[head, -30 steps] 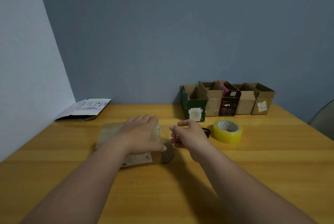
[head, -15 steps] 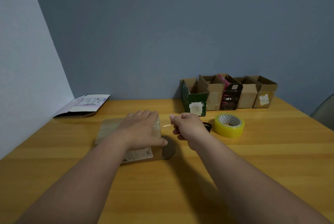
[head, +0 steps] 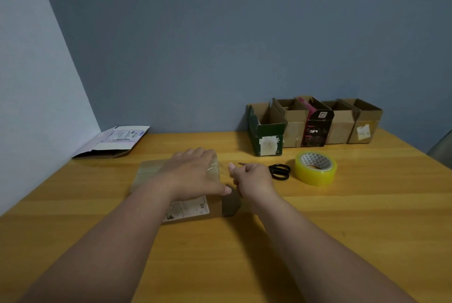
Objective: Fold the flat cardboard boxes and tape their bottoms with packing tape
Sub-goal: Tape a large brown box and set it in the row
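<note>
A small brown cardboard box (head: pixel 146 171) lies on its side on the wooden table (head: pixel 342 217), with a white label on its near face. My left hand (head: pixel 195 173) presses flat on top of it with straight fingers. Just to its right, my right hand (head: pixel 252 178) pinches the free end of a clear tape strip (head: pixel 216 168) that runs over the box's right end. A yellow roll of packing tape (head: pixel 315 168) lies further right, apart from both hands.
Black scissors (head: pixel 280 171) lie between my right hand and the tape roll. Several folded open boxes (head: pixel 313 124) stand in a row against the back wall. A flat unfolded box (head: pixel 115 141) lies at the far left corner.
My right hand closed into a pinch on the tape strip and shifted slightly toward the box. The left hand stayed pressed on the box.
</note>
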